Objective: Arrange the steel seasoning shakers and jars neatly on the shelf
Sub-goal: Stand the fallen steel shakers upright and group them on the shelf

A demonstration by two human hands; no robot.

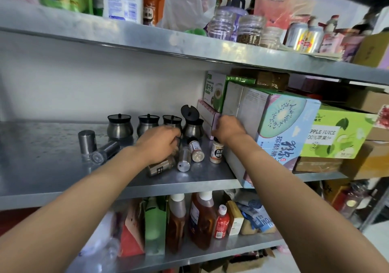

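Four round steel jars with black lids line the back of the middle shelf point(52, 167): the left jar point(120, 126), two more point(147, 124) point(171, 120), and the right jar point(192, 128), whose lid is tipped up. One steel shaker point(87, 141) stands at the left and another point(105, 151) lies beside it. Two more shakers point(184, 160) point(161, 166) lie under my left hand point(160, 144), which curls down on a small shaker mostly hidden by the fingers. My right hand point(228, 128) grips the front corner of a pink box point(207, 115).
A small spice bottle point(195, 148) lies next to an upright white pepper bottle point(216, 150). A large kiwi-print carton point(284, 125) and an apple juice box point(336, 134) fill the shelf's right side. Glass jars and bottles crowd the upper shelf; sauce bottles stand below.
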